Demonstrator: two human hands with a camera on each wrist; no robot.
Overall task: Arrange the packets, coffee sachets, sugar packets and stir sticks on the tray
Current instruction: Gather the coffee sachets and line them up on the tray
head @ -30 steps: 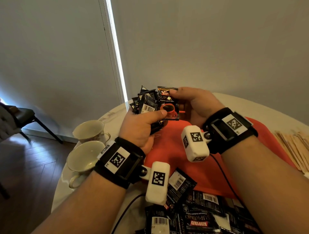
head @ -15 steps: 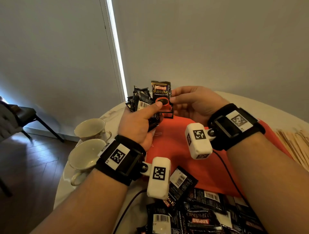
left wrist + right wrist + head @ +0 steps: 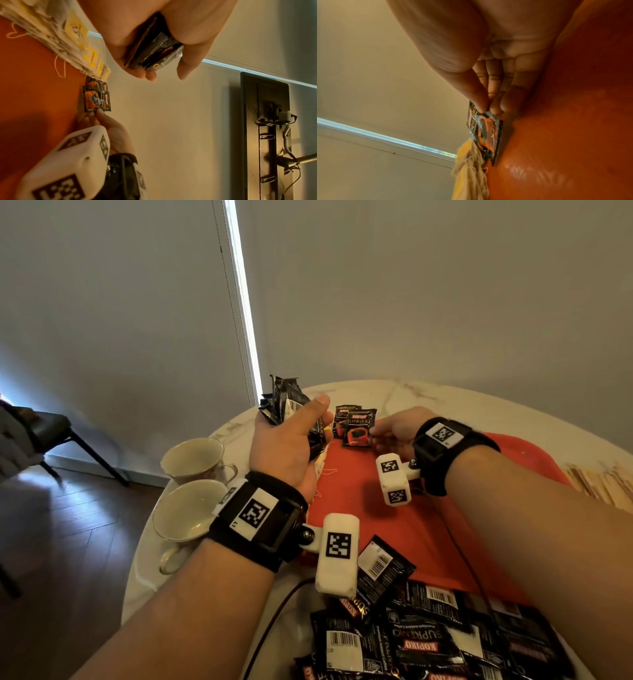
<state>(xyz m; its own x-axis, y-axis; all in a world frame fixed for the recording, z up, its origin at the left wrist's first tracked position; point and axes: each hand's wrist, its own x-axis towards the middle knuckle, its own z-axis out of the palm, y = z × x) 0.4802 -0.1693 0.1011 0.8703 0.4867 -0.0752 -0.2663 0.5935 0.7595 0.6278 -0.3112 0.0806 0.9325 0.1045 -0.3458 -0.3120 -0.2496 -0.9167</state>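
My left hand [image 3: 308,422] is raised over the red tray's [image 3: 376,508] far left corner and grips a bunch of black coffee sachets [image 3: 284,402], thumb across them; the left wrist view shows the bunch [image 3: 154,51] in the curled fingers. My right hand [image 3: 375,436] pinches the edge of one coffee sachet [image 3: 359,429] lying face up at the tray's far end, overlapping a second sachet [image 3: 342,419]. The right wrist view shows thumb and fingertips [image 3: 488,108] on that sachet [image 3: 488,132], against the tray [image 3: 573,135].
A heap of loose coffee sachets [image 3: 428,638] lies at the table's near edge. Tea bags with yellow tags [image 3: 75,31] line the tray's left side. Wooden stir sticks [image 3: 599,484] lie right of the tray. Two cups [image 3: 191,460] [image 3: 185,515] stand at the left.
My right hand has carried one sachet away from the left hand's bunch and down onto the tray's far end, beside another sachet. The left hand has stayed raised with its bunch.
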